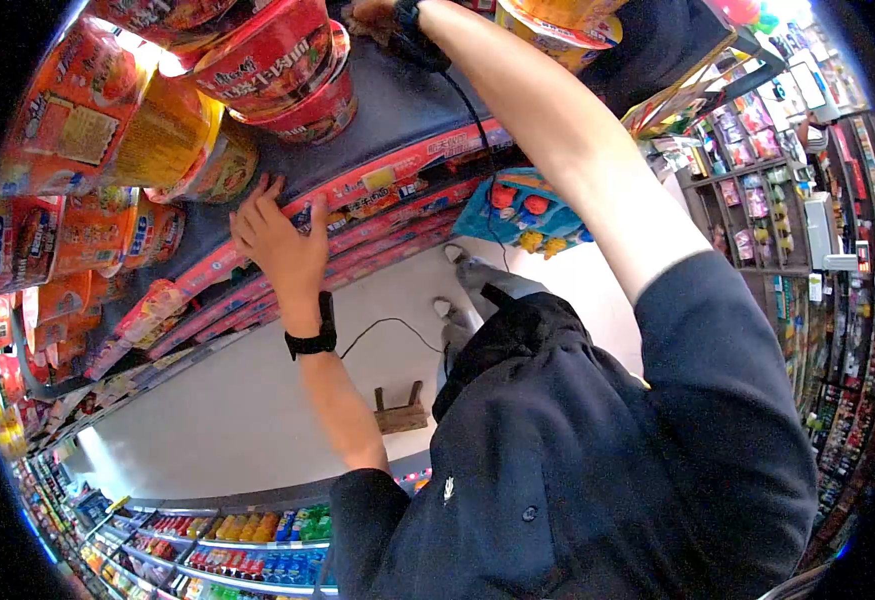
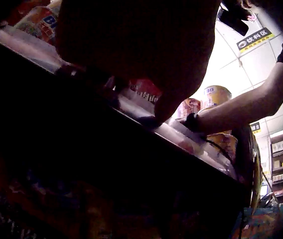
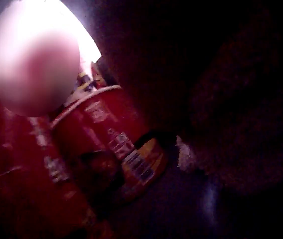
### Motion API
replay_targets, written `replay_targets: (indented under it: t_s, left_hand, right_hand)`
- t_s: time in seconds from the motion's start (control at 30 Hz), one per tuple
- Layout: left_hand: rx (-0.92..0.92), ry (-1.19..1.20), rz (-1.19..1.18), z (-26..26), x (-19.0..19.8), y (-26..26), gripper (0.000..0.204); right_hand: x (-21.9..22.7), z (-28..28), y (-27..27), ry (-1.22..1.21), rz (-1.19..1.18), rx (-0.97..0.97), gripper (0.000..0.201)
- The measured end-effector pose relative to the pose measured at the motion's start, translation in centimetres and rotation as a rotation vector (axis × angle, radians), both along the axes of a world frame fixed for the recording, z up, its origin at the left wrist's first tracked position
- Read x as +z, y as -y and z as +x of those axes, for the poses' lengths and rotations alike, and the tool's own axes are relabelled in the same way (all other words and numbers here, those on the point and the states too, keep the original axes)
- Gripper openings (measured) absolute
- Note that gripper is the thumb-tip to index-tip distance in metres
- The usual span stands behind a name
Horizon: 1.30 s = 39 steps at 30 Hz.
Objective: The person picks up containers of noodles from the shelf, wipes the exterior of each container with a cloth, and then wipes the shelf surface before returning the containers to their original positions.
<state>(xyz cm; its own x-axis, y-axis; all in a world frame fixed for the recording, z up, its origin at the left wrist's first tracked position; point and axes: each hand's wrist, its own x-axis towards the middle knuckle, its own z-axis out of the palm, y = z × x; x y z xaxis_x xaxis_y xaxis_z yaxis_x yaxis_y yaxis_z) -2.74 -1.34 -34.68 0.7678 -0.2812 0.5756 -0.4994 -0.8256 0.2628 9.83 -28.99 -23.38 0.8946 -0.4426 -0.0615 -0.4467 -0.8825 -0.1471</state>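
My left hand (image 1: 282, 245) rests at the front edge of a dark shelf (image 1: 397, 110), its fingers spread beside a yellow-and-orange instant noodle cup (image 1: 219, 165). My right hand (image 1: 372, 18) reaches deep onto the same shelf, next to stacked red instant noodle cups (image 1: 282, 70), and is mostly cut off by the top of the head view. The right wrist view is dark. It shows a blurred, bright fingertip (image 3: 32, 64) close to a red noodle cup (image 3: 111, 134), and a small pale, rough patch (image 3: 185, 155) on the right. I cannot tell whether my right hand holds anything.
More noodle cups (image 1: 62, 235) stand stacked at the left, and yellow cups (image 1: 567, 25) to the right of my right arm. Price strips (image 1: 407, 160) line the shelf edge. A small wooden stool (image 1: 399, 408) stands on the floor. A black cable (image 1: 477, 120) hangs from my right wrist.
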Motion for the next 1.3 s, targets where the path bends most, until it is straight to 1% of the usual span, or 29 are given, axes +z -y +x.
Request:
replay_targets:
  t_s: [0.1, 0.2, 0.27, 0.3, 0.33, 0.37, 0.4, 0.43, 0.47, 0.5, 0.53, 0.6, 0.63, 0.67, 0.7, 0.77, 0.83, 0.87, 0.93, 0.97, 1.07, 1.13, 1.2, 1.23, 1.27, 1.3]
  left_hand:
    - [0.010, 0.033, 0.048, 0.3, -0.6, -0.1, 0.054]
    - [0.003, 0.062, 0.055, 0.2, -0.4, -0.2, 0.054]
    - [-0.017, 0.061, 0.038, -0.2, -0.3, 0.3, 0.054]
    - [-0.004, 0.061, 0.040, -0.1, -0.2, 0.2, 0.054]
    - [0.004, 0.061, 0.043, -0.1, -0.2, 0.1, 0.054]
    - [-0.009, 0.066, 0.047, 0.0, -0.2, 0.0, 0.054]
    - [-0.013, 0.061, 0.044, 0.0, -0.2, 0.0, 0.054]
    - [-0.018, 0.056, 0.040, 0.1, -0.3, -0.1, 0.054]
    - [-0.018, 0.048, 0.043, -0.1, -0.5, -0.3, 0.054]
    - [-0.009, 0.072, 0.051, 0.1, -0.6, -0.3, 0.055]
    - [0.000, 0.093, 0.060, 0.2, -0.6, -0.3, 0.055]
    - [0.001, 0.087, 0.058, 0.2, -0.7, -0.3, 0.055]
    - [0.007, 0.081, 0.055, 0.0, -0.6, -0.3, 0.055]
    - [0.017, 0.078, 0.061, -0.4, -0.3, -0.5, 0.055]
    - [0.007, 0.054, 0.055, -0.4, -0.1, -0.2, 0.055]
    - [0.028, 0.032, 0.062, -0.5, 0.0, -0.6, 0.054]
    - [0.030, 0.083, 0.077, 0.0, -0.5, -0.2, 0.054]
    - [0.018, 0.097, 0.086, 0.2, -0.3, 0.0, 0.054]
    - [0.025, 0.023, 0.063, 0.2, -0.5, 0.1, 0.060]
    - [0.004, 0.030, 0.068, 0.3, -0.4, 0.6, 0.060]
    - [0.031, 0.079, 0.075, -0.1, -0.4, 0.1, 0.055]
    - [-0.013, 0.045, 0.043, 0.1, -0.1, 0.1, 0.054]
    - [0.003, 0.058, 0.035, -0.3, -0.3, 0.1, 0.054]
    - [0.010, 0.073, 0.023, -0.3, -0.2, 0.2, 0.054]
    - [0.014, 0.082, 0.022, -0.2, -0.2, 0.3, 0.054]
    - [0.027, 0.055, 0.040, -0.3, -0.1, 0.2, 0.054]
  right_hand:
    - [-1.2, 2.4, 0.8, 0.012, -0.013, 0.006, 0.064]
    - [-1.7, 3.1, 1.3, 0.027, -0.019, -0.005, 0.068]
    - [-1.0, 1.8, 2.1, -0.208, 0.133, 0.153, 0.069]
    - [-8.6, 9.7, 4.0, 0.278, 0.067, 0.127, 0.099]
    - [-9.1, 7.5, 3.5, 0.330, 0.035, 0.085, 0.100]
    - [-9.0, 5.6, 3.6, 0.253, 0.045, 0.171, 0.098]
    - [-9.7, 4.8, 3.9, 0.170, 0.053, 0.269, 0.096]
    - [-9.1, 2.0, 3.0, 0.220, 0.011, 0.305, 0.089]
    - [-5.4, -6.5, 1.0, 0.232, -0.140, 0.468, 0.078]
    - [-4.1, -8.1, 0.7, 0.198, -0.076, 0.477, 0.081]
    - [-3.6, -9.2, 0.5, 0.161, -0.011, 0.485, 0.085]
    - [-4.1, -11.3, 0.9, 0.089, -0.044, 0.499, 0.090]
    - [-4.6, -11.7, 1.3, 0.121, -0.086, 0.535, 0.094]
    - [-4.4, -11.8, 2.0, 0.062, -0.058, 0.551, 0.096]
    - [-4.6, -11.7, 2.2, 0.073, -0.077, 0.549, 0.094]
    - [-4.5, -11.3, 0.9, 0.091, -0.082, 0.578, 0.093]
    - [-4.1, -11.3, 0.5, 0.109, -0.055, 0.485, 0.090]
    - [-4.3, -11.2, 0.3, 0.125, -0.049, 0.472, 0.090]
    - [-4.8, -10.9, -1.1, 0.209, -0.070, 0.506, 0.087]
    - [-4.7, -11.6, -1.0, 0.261, -0.047, 0.504, 0.088]
    - [-4.4, -12.5, 0.2, 0.251, 0.025, 0.520, 0.085]
    - [-4.6, -11.8, 1.4, 0.269, -0.021, 0.514, 0.084]
    - [-4.2, -11.0, 1.7, 0.199, -0.037, 0.354, 0.084]
    - [-4.8, -9.6, 1.8, 0.257, -0.050, 0.334, 0.088]
    - [-4.7, -8.0, 1.6, 0.282, 0.057, 0.255, 0.089]
    - [-4.7, -6.1, 1.2, 0.304, 0.059, 0.199, 0.089]
